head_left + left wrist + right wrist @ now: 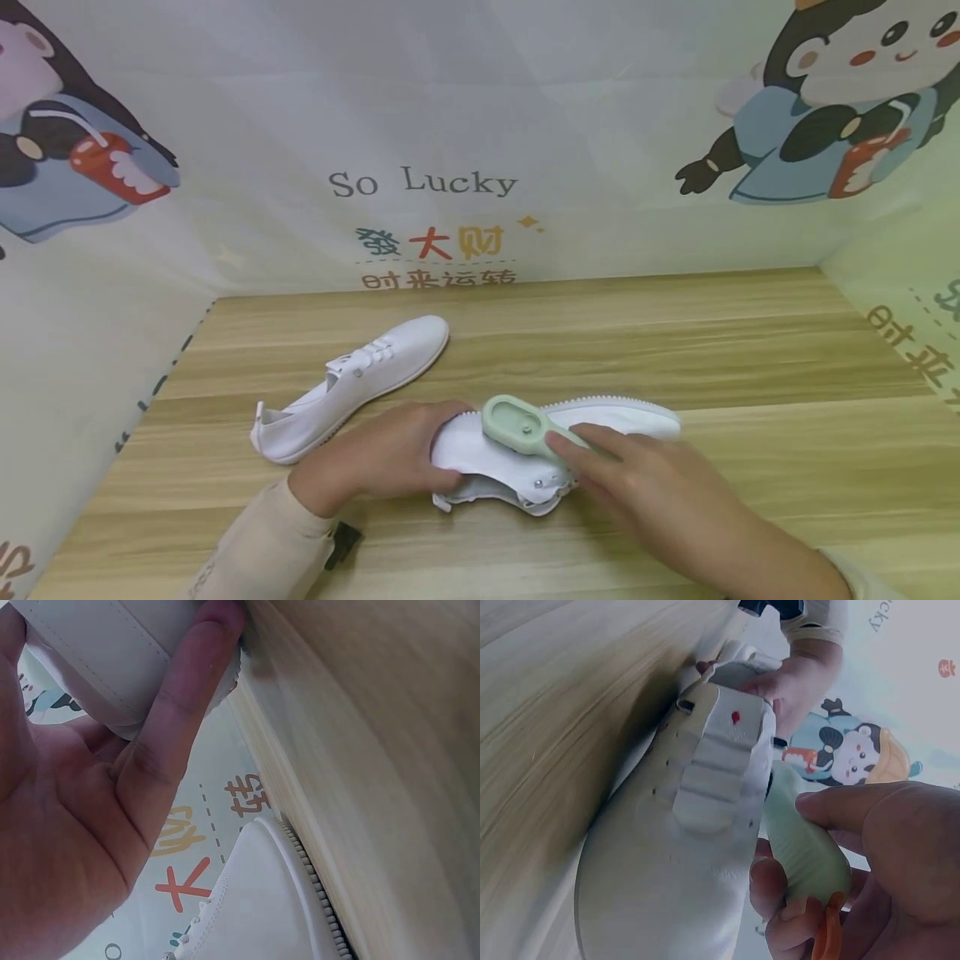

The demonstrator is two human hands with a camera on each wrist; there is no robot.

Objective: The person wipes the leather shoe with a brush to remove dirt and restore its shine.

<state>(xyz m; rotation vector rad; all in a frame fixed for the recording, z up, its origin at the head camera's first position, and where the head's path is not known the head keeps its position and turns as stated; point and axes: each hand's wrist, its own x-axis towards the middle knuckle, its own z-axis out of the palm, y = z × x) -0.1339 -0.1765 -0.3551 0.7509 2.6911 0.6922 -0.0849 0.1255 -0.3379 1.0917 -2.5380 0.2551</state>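
Observation:
A white lace-up shoe (pixel 480 454) lies tipped on its side, its ridged sole edge facing away and its opening toward me. My left hand (pixel 386 450) grips it at the heel, and the left wrist view shows the fingers along the heel (pixel 97 652). In my right hand (pixel 645 475) I hold a pale green brush (pixel 517 423) by its handle, the oval head against the shoe's upper side wall. Its bristle side faces down, hidden. From the right wrist view, the green handle (pixel 802 847) runs beside the shoe's laced front (pixel 712 780), with an orange loop (pixel 829 930) at its end.
A second white shoe (pixel 352 387) stands upright at the left, behind my left forearm, toe pointing to the back right. Under both shoes is a wood-grain tabletop (pixel 750 350). A printed cloth (pixel 600 167) with cartoon figures and lettering encloses the back and sides.

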